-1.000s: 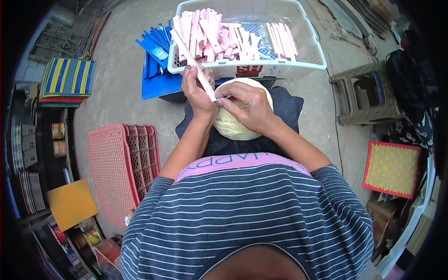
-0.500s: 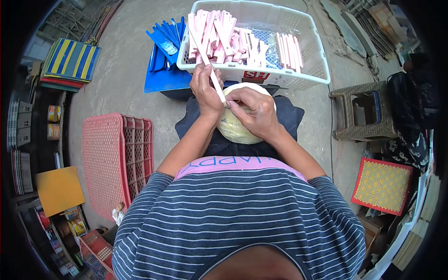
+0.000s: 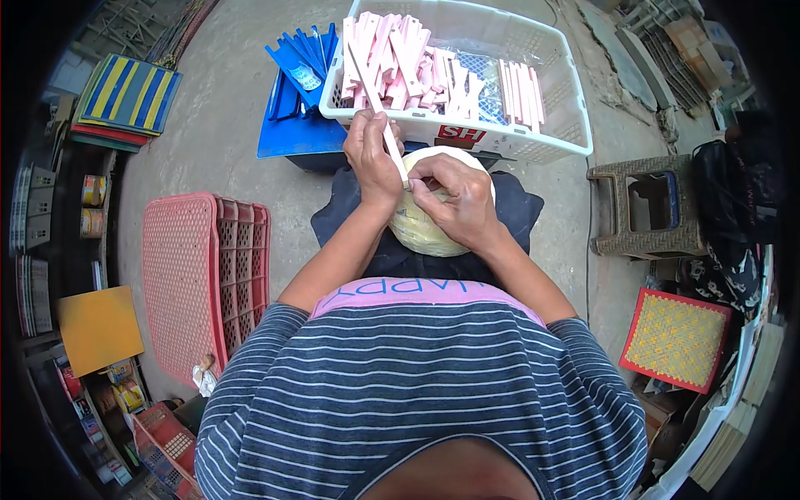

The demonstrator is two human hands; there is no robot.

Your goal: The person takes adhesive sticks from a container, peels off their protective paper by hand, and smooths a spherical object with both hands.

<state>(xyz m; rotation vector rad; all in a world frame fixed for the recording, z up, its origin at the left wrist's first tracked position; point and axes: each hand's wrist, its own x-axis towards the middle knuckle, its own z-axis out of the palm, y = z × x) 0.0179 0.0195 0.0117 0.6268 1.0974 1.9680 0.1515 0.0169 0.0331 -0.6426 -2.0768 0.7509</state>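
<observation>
My left hand point(image 3: 372, 167) is closed around a long, thin pale pink strip point(image 3: 392, 150), which slants up and away towards the white basket. At the strip's near end, my right hand point(image 3: 458, 198) has thumb and forefinger pinched together. Whatever lies between those fingertips is too small to make out. Under both hands, on my lap, rests a round pale yellow bundle point(image 3: 427, 236) with a whitish top. Dark cloth point(image 3: 518, 208) covers my knees around it.
Ahead stands a white plastic basket point(image 3: 542, 143) with many pale pink strips point(image 3: 387, 58). Blue pieces point(image 3: 300, 71) lie left of it on a blue surface point(image 3: 287, 137). A red crate point(image 3: 179, 283) is at left, a woven stool point(image 3: 646, 204) at right.
The strip's near end has shifted slightly to the right and shows a paler tip. Both hands keep nearly the same place and grip. The view has tilted a little.
</observation>
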